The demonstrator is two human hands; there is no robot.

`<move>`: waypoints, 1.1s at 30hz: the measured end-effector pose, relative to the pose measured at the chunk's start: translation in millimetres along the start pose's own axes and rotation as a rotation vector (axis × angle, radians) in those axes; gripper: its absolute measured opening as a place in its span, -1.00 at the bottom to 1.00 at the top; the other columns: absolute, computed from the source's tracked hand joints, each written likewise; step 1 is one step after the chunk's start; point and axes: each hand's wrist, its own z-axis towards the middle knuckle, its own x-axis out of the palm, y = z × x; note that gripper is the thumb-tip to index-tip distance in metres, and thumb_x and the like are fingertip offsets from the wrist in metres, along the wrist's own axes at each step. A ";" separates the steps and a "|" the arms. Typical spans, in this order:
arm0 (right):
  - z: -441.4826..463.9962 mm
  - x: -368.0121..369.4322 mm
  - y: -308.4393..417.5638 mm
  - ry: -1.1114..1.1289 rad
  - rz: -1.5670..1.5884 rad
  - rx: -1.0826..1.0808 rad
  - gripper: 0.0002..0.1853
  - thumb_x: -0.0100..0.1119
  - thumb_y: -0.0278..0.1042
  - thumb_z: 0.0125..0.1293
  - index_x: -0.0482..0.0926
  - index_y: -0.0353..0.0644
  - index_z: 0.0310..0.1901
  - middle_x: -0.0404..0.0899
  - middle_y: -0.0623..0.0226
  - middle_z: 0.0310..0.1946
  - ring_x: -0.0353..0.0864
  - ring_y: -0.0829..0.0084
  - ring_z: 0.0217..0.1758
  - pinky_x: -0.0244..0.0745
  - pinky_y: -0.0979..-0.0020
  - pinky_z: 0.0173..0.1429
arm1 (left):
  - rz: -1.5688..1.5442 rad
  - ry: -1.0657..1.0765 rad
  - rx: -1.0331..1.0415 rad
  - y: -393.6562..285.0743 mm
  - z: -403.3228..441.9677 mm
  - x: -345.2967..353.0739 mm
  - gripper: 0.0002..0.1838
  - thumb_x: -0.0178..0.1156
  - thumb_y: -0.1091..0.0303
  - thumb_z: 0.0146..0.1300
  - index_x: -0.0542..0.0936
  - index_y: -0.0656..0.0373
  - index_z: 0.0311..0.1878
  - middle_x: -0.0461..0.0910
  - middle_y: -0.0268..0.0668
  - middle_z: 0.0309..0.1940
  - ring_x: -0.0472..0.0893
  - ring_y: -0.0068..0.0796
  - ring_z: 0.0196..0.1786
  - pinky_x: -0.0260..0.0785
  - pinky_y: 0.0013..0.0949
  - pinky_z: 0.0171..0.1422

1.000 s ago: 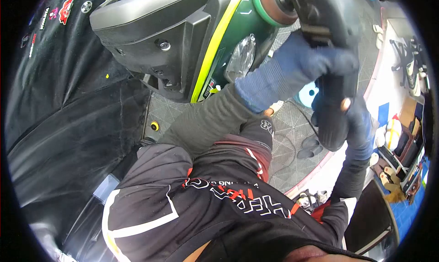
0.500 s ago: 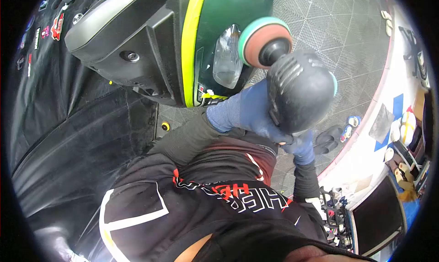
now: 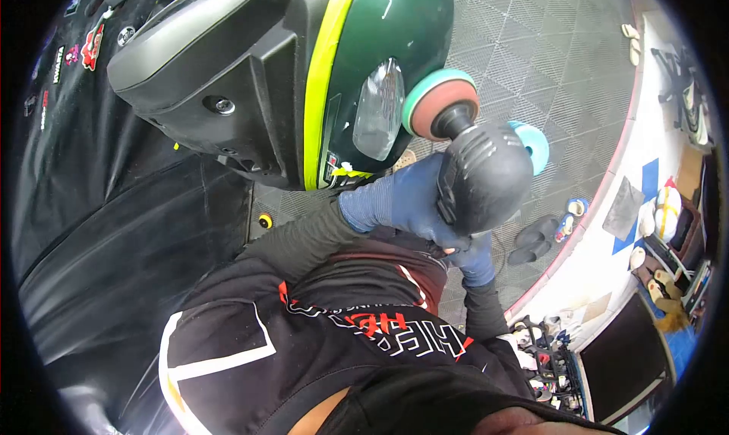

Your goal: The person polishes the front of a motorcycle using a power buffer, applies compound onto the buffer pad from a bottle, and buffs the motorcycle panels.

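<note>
A black polisher point(image 3: 490, 178) with a red and green round pad point(image 3: 443, 105) is held in front of my body. My left hand point(image 3: 406, 196), in a blue glove, is closed on the near side of its body. Below it my right hand point(image 3: 474, 259), also in a blue glove, is closed on the rear part; the tool hides most of its fingers. The pad overlaps the edge of a dark green panel point(image 3: 414, 25) beside a clear headlight point(image 3: 377, 108). Whether pad and panel touch, I cannot tell.
Black sheeting point(image 3: 114, 245) covers the left side. A light blue disc point(image 3: 534, 146) lies on the grey tiled floor point(image 3: 562, 70), with dark slippers point(image 3: 533, 240) nearby. A small yellow and black round item point(image 3: 265, 221) is near the sheeting. Shoes point(image 3: 547, 359) stand at the lower right.
The polisher has swung from the upper right down towards my body, and its pad now faces the view more. Both hands came along. Since the middle frame, it has shifted slightly lower.
</note>
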 end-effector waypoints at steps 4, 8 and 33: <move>25.8 -25.3 56.1 0.187 -0.070 -0.034 -0.10 0.47 -0.21 0.08 0.17 -0.47 0.34 0.48 0.02 0.18 0.54 0.25 0.22 0.48 0.29 0.26 | -0.057 0.002 0.002 -35.1 19.0 -4.4 -0.30 0.56 0.37 -0.20 0.50 0.25 0.09 0.66 -0.27 -0.16 0.63 -0.45 -0.07 0.50 -0.29 0.10; 38.3 -31.3 139.7 0.219 0.062 0.242 -0.12 0.48 -0.10 0.04 0.28 -0.44 0.29 0.56 0.10 0.08 0.60 0.35 0.10 0.52 0.32 0.20 | -0.347 -0.116 0.093 -55.7 44.2 2.0 -0.53 0.49 0.40 -0.10 0.59 0.22 -0.05 0.66 -0.33 -0.22 0.62 -0.54 -0.13 0.50 -0.37 0.01; 144.1 -106.9 297.5 0.348 -0.443 0.463 -0.29 0.40 -0.09 0.10 0.41 -0.36 0.20 0.60 0.17 -0.09 0.61 0.42 -0.09 0.56 0.36 0.00 | -0.926 -0.381 0.253 -98.7 130.4 7.2 -0.53 0.38 0.39 0.14 0.51 0.15 0.14 0.57 -0.38 -0.05 0.55 -0.54 0.03 0.41 -0.33 0.18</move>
